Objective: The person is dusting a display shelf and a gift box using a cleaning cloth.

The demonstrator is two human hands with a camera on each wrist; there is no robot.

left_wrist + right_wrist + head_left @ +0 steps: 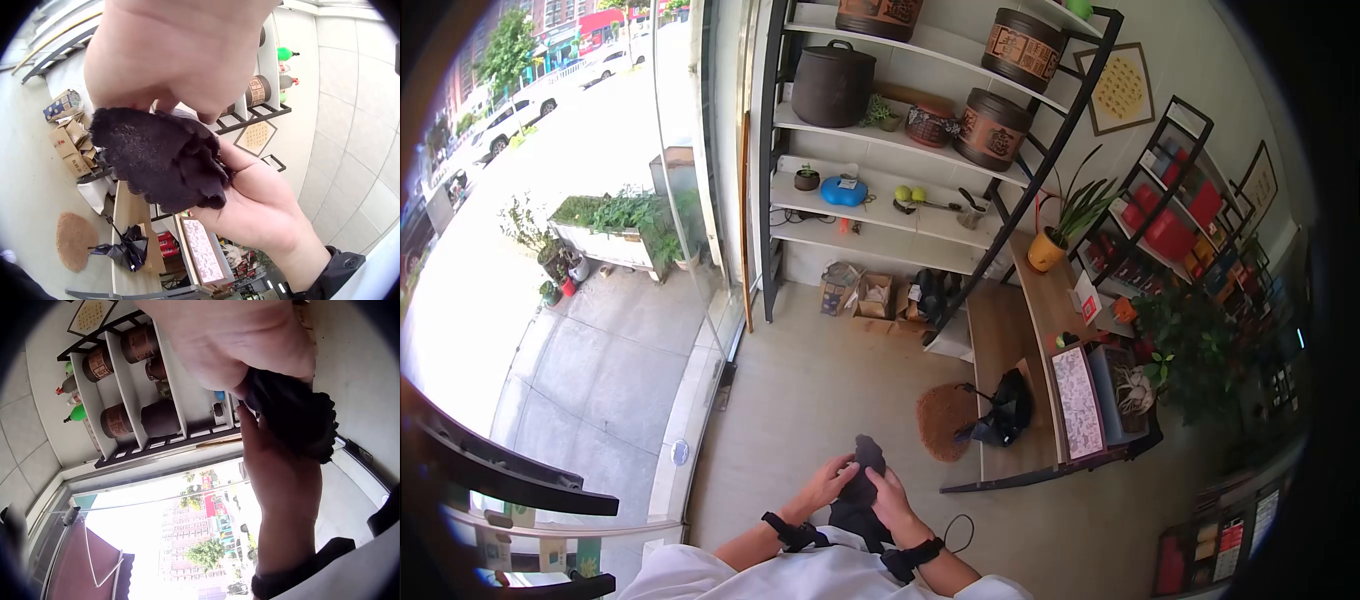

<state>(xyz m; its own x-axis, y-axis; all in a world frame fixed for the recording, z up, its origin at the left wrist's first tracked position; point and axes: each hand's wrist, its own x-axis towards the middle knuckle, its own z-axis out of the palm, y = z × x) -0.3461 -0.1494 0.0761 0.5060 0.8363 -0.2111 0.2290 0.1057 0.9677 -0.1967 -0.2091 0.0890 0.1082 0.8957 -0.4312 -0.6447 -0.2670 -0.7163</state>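
In front of the body, both hands hold a bunched dark cloth (868,452) with an uneven, scalloped edge. My left hand (830,482) grips it from the left side, and my right hand (890,498) from the right. Seen from the left wrist, the cloth (153,159) has folds gathered at one end, where the palm of the right hand (253,194) lies against it. In the right wrist view the dark cloth (294,415) passes between the right hand (244,344) and the left hand (284,481). Several fingertips are hidden behind the material.
A brown granular pile (945,422) lies on the floor beside a black plastic bag (1005,410). Ahead stands a shelf rack (870,225) with large dark pots, and cardboard boxes (875,300) sit beneath it. Glass and a doorway border the left; a wooden bench (1025,320) is at right.
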